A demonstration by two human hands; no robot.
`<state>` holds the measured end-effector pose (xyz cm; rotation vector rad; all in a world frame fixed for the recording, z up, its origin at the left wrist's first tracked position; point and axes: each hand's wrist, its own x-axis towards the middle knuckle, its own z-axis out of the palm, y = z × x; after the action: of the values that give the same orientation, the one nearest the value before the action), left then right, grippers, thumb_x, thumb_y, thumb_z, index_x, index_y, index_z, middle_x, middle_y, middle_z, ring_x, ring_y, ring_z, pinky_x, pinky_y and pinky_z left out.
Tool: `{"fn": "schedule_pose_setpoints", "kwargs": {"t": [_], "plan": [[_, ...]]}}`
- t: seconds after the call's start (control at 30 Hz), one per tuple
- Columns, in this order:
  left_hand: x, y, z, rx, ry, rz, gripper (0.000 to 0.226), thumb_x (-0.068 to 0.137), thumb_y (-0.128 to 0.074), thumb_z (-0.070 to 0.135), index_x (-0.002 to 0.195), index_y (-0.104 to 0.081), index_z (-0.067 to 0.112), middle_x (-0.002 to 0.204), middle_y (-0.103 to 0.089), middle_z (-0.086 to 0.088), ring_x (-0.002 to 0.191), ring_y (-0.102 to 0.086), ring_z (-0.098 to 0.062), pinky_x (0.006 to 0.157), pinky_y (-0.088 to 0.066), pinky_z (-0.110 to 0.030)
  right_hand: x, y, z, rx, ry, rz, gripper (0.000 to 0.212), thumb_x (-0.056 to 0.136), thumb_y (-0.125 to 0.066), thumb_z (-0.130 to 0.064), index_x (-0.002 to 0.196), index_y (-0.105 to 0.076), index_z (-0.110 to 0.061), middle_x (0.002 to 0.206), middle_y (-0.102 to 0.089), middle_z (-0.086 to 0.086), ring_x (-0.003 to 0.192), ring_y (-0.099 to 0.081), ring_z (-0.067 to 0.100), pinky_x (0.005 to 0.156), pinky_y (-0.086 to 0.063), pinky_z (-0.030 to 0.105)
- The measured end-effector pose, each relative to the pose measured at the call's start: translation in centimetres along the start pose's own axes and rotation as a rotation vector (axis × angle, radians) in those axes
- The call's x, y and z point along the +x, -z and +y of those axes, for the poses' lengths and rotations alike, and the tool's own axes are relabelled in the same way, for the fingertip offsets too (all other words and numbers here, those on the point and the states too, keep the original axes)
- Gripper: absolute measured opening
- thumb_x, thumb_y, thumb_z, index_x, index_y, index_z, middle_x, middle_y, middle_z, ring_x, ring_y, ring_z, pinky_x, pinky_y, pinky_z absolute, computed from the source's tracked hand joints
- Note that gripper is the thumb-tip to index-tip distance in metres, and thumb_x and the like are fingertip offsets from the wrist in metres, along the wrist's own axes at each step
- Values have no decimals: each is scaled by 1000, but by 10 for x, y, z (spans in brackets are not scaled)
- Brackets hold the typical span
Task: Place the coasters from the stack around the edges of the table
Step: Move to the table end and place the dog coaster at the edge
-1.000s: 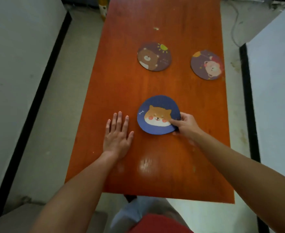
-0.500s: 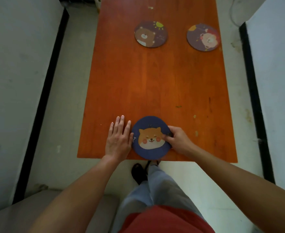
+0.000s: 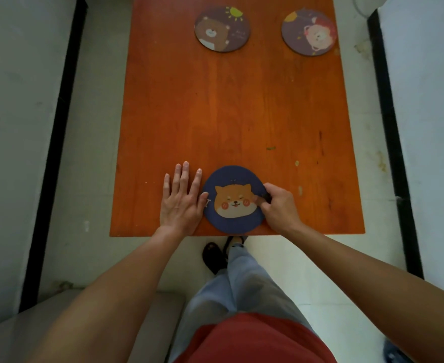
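A round blue coaster (image 3: pixel 233 200) printed with an orange dog face lies at the near edge of the orange worktop (image 3: pixel 231 106). The right hand (image 3: pixel 278 205) has its fingers pinched on the coaster's right rim; the left hand (image 3: pixel 181 200) lies flat beside it, fingers spread.

I can read no words, brands or numbers here; the bear coaster (image 3: pixel 222 28) carries a few small pale marks beside the bear that may be lettering, but they are too small and blurred for me to read
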<state>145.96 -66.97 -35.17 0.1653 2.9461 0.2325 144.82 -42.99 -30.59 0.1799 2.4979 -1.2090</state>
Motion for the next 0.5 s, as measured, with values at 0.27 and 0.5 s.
{"fn": "schedule_pose_setpoints", "kwargs": {"t": [0.27, 0.5], "plan": [[1, -2, -1, 15, 12, -7, 63, 97, -12, 52, 152, -10, 21, 161, -4, -14, 148, 2, -28, 118, -2, -51, -2, -7, 6, -580, 127, 154, 60, 85, -66, -45, 134, -47, -16, 108, -55, 5, 96, -51, 23, 61, -49, 32], [2, -6, -4, 24, 8, -5, 63, 97, -14, 53, 152, -8, 22, 161, -2, -14, 148, 3, -28, 118, 0, -50, -7, -10, 20, -902, 322, 111, 52, 96, -47, -42, 137, -47, -10, 131, -52, 16, 116, -48, 33, 77, -48, 43]]}}
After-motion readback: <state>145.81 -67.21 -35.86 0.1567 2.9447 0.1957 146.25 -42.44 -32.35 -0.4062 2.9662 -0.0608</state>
